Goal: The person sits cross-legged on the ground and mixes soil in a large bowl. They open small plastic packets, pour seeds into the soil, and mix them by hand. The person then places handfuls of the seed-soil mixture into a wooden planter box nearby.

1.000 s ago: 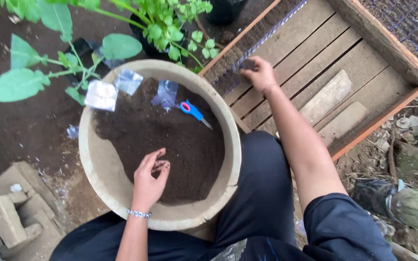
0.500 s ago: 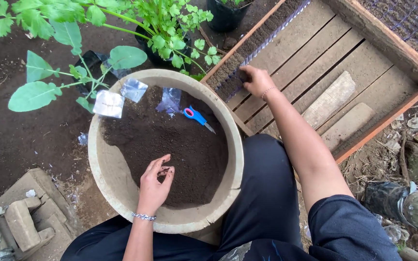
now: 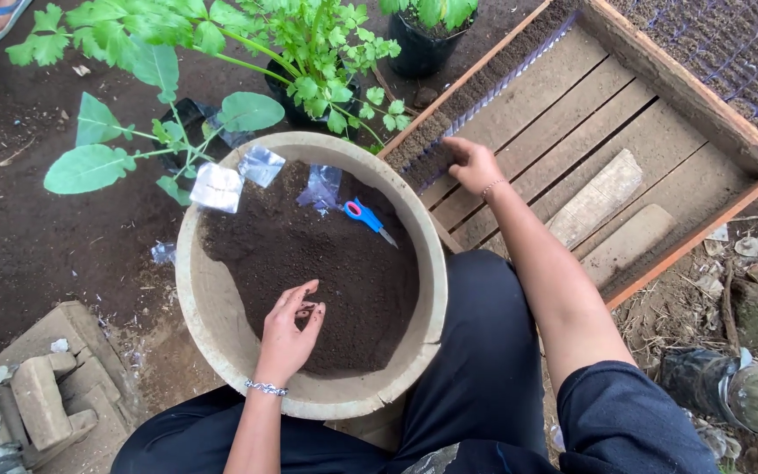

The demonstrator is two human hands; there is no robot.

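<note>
A strip of soil already lies along the far-left edge of the wooden tray; the slats to its right are bare. My right hand reaches out, arm extended, fingers pressed down on that strip, holding nothing I can see. My left hand hovers palm-up over the soil-filled basin, fingers loosely cupped around something small. Blue scissors rest on the basin's soil.
</note>
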